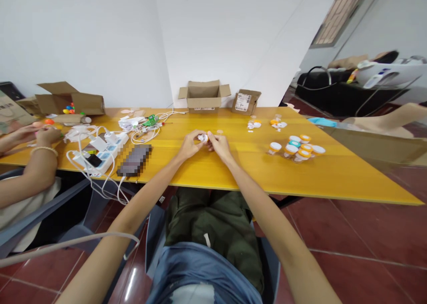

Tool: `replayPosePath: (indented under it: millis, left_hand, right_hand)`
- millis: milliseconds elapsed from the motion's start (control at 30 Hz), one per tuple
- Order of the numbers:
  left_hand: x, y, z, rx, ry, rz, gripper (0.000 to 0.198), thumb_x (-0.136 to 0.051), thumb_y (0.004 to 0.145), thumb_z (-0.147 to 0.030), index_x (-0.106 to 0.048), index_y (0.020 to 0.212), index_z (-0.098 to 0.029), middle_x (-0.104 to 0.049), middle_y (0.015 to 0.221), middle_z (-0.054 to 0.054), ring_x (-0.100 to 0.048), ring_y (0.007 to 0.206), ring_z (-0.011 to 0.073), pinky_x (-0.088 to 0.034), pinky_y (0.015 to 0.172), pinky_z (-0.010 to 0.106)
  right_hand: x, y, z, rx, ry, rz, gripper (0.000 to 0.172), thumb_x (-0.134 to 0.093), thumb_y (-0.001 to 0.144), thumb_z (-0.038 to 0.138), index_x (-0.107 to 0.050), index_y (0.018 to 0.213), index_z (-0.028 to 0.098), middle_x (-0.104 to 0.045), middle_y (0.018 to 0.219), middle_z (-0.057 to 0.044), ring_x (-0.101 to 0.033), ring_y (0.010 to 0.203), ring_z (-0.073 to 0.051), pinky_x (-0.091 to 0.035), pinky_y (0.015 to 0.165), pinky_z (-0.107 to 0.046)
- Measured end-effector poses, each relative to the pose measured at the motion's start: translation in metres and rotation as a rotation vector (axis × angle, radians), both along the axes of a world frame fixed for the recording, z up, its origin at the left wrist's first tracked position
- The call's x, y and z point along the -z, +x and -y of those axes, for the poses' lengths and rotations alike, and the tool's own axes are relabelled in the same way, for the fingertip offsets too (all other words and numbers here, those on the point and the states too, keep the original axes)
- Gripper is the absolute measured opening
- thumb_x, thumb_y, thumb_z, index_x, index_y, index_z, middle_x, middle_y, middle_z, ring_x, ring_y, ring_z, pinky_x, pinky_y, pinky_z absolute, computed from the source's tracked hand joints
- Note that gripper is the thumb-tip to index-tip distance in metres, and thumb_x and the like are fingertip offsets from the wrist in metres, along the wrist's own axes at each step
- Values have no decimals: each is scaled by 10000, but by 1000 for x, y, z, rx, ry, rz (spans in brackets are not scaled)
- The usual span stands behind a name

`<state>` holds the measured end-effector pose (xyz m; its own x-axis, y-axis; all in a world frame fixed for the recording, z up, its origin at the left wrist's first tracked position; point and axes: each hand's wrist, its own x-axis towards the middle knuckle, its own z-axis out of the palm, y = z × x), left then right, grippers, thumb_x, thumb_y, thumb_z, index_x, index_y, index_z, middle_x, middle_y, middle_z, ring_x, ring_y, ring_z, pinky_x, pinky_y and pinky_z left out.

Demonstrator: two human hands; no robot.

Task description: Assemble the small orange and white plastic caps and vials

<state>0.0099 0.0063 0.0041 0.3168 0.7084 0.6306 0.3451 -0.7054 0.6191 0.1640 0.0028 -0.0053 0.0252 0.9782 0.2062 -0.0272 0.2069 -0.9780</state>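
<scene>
My left hand [191, 146] and my right hand [219, 146] meet above the middle of the wooden table, both with bent fingers. Between their fingertips is a small white piece [202, 138] with a bit of orange at its right side. Fingers cover much of it, so its exact kind does not show. A flat pale disc [219, 131] lies on the table just beyond my right hand. To the right stands a cluster of small clear containers with white, orange and teal lids [303, 153], with one white-lidded container [275, 148] slightly apart.
Two cardboard boxes [204, 103] [246, 102] stand against the wall. Small white and orange parts [277, 123] lie at the back right. On the left are a power strip [111, 153] with cables and a dark phone [135, 160]. A co-worker's hands [46, 135] are at far left.
</scene>
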Motion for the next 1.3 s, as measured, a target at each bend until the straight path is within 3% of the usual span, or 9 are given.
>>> replayPosePath:
  millis: [100, 167, 300, 400, 600, 833, 1033, 1167, 1300]
  left_hand:
    - [2, 0, -2, -8, -18, -13, 254, -711, 778, -184, -710, 1032, -202, -726, 1020, 53, -677, 891, 173, -557, 772, 276]
    - [2, 0, -3, -22, -27, -26, 267, -715, 759, -162, -720, 1023, -206, -717, 1008, 50, -673, 874, 167, -555, 744, 262]
    - [5, -1, -6, -39, -54, -53, 265, -711, 747, -142, -736, 1004, -203, -702, 984, 45, -661, 870, 166, -555, 725, 260]
    - [8, -2, -10, -29, -81, -59, 246, -730, 729, -140, -740, 968, -196, -711, 969, 41, -664, 864, 172, -565, 750, 282]
    - [14, -1, -14, 13, -166, -16, 268, -739, 713, -106, -730, 969, -185, -747, 933, 35, -692, 821, 172, -578, 775, 301]
    - [17, 0, -16, 33, -264, 59, 269, -749, 709, -94, -700, 961, -176, -762, 916, 33, -718, 824, 169, -590, 781, 301]
    - [17, -2, -20, 76, -325, 160, 248, -767, 699, -157, -718, 942, -177, -772, 964, 46, -715, 886, 186, -585, 816, 316]
    - [13, -3, -17, 54, -435, 246, 323, -808, 658, -205, -738, 970, -160, -775, 1022, 67, -711, 929, 206, -567, 874, 336]
    - [9, -4, -13, 16, -518, 306, 410, -847, 618, -235, -751, 1008, -152, -770, 1081, 84, -709, 972, 227, -548, 918, 349]
  right_hand:
    - [-2, 10, 0, 214, 169, 337, 393, -580, 900, 542, -674, 684, 227, -669, 733, -52, -650, 808, -234, -515, 780, -345]
    - [-2, 17, 1, 324, 254, 543, 304, -522, 943, 451, -715, 894, 221, -695, 953, -108, -637, 986, -274, -499, 894, -394]
    - [5, 24, -1, 401, 374, 771, 407, -479, 945, 308, -601, 1321, 211, -581, 1350, -171, -529, 1214, -321, -422, 1039, -511]
    - [15, 24, -7, 397, 408, 831, 495, -472, 932, 273, -519, 1425, 270, -513, 1466, -132, -479, 1262, -343, -406, 1042, -569]
    - [24, 25, -13, 338, 382, 888, 404, -494, 893, 191, -651, 1258, 260, -620, 1309, -137, -543, 1123, -335, -467, 969, -543]
    - [11, 25, -4, 334, 323, 813, 298, -524, 855, 171, -706, 1081, 240, -669, 1092, -127, -624, 978, -289, -516, 889, -446]
    - [-1, 24, -6, 306, 259, 498, 177, -603, 818, 284, -698, 947, 209, -703, 953, -101, -665, 877, -256, -533, 859, -406]
    - [-1, 26, -10, 215, 251, 255, 242, -642, 788, 413, -676, 910, 207, -721, 897, -63, -671, 751, -216, -552, 753, -364]
    - [0, 24, -11, 135, 261, 180, 271, -672, 754, 445, -669, 899, 216, -726, 890, -42, -682, 715, -200, -565, 719, -349]
